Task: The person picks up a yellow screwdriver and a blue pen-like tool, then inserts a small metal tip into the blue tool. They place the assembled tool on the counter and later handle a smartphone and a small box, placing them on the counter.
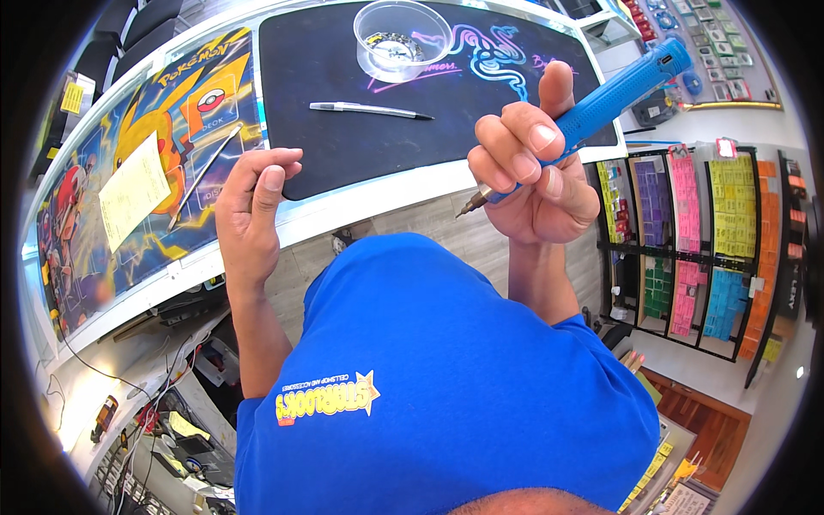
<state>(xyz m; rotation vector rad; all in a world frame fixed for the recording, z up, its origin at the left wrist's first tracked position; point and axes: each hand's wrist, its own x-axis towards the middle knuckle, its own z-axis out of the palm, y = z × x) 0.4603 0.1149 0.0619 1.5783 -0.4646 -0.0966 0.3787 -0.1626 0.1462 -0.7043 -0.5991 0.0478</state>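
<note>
Held up at the right is a blue electric screwdriver [614, 99], pen-shaped, with a small port at its upper end. My right hand [541, 163] is closed around its lower part, and the thin metal bit [470, 204] points down and left. My left hand [253, 202] hovers over the table's near edge, empty, with fingers loosely bent and the thumb a little apart. On the black mat [343, 163] between the hands lies a clear pen-like tool [369, 110] with a dark tip. Behind it stands a clear plastic tub [402, 69] with small metal parts inside.
A colourful cartoon mat [81, 283] covers the table's left side, bearing a yellow paper note [135, 193] and a thin dark stick [206, 176]. Racks of coloured packages [678, 206] stand at the right. Cables and clutter [184, 438] fill the lower left.
</note>
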